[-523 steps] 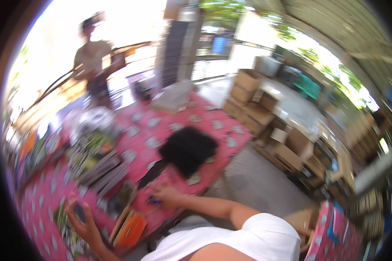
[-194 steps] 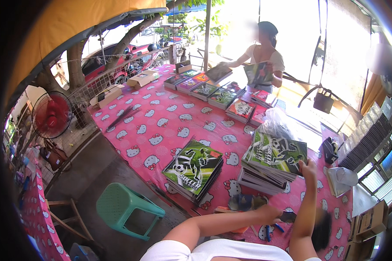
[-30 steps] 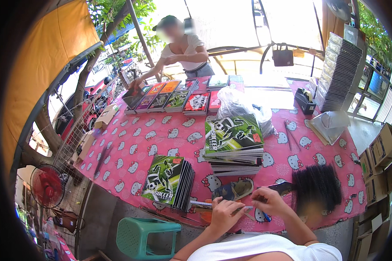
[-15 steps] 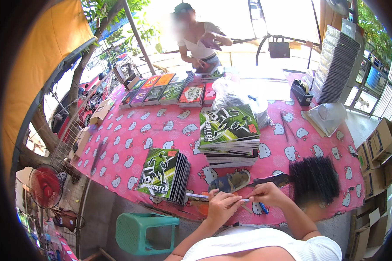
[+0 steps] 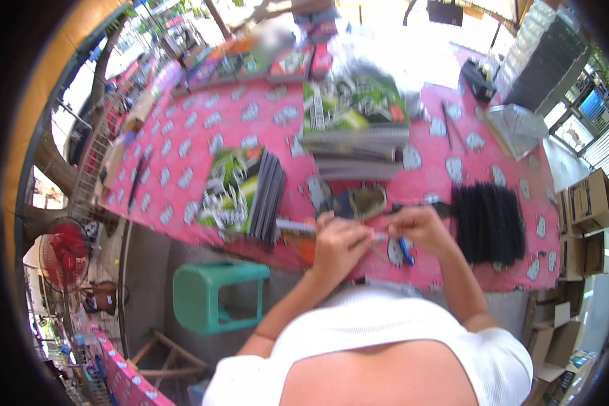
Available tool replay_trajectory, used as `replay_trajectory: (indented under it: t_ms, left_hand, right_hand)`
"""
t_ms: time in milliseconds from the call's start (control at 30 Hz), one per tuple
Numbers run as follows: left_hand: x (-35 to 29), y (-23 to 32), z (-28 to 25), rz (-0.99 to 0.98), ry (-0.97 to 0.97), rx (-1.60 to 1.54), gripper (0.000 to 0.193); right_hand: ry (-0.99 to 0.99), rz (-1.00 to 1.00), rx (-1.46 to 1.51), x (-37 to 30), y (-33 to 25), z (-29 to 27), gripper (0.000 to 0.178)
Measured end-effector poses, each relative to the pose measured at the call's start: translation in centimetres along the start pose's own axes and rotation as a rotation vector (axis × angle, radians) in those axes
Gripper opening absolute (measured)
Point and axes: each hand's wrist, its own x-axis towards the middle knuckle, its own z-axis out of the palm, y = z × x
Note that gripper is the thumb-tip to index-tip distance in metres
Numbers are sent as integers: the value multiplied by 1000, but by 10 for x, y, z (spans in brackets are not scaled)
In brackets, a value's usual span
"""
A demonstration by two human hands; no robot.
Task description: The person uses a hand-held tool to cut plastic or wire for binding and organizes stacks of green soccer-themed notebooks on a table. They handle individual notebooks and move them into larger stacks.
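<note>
At the table's near edge, my left hand [image 5: 343, 245] is closed over a thin, pale-edged, booklet-like piece [image 5: 294, 226] with some orange beneath it. My right hand [image 5: 418, 229] is just to the right, fingertips pinched at the piece's pale end; what they grip is too small to make out. A small blue tool [image 5: 406, 251] lies below the right hand. To its right is a bundle of black spiral coils [image 5: 488, 223]. Left of my left hand stands a stack of green notebooks [image 5: 233, 189]. A taller notebook stack [image 5: 355, 111] rises farther back. The picture is blurred by motion.
A patterned cloth item [image 5: 358, 203] lies just beyond my hands on the pink tablecloth [image 5: 250, 111]. A black tape dispenser [image 5: 479, 80] and clear plastic sleeves [image 5: 517, 128] are at back right. A green stool [image 5: 220, 294] stands below the left edge. Cardboard boxes [image 5: 592, 203] line the right.
My view has tipped downward, so the table sits higher in the picture and the person across is mostly cut off. Both hands keep nearly the same pose at the table edge.
</note>
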Motion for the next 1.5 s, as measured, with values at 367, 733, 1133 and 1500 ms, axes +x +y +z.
replay_trajectory:
  t_ms: [367,733,1133,1500]
  left_hand:
    - [-21,2,2,146,82,28,16]
    - [-19,-1,1,145,94,34,21]
    - [-5,2,4,41,133,50,28]
    - [-12,-2,3,29,83,73,19]
  right_hand:
    - [-229,142,78,1,12,-8,12]
    - [-261,-92,-203,3,-4,-2,13]
    - [48,-344,-573,-18,-13,14,21]
    - [31,-197,-642,-16,-20,22,17]
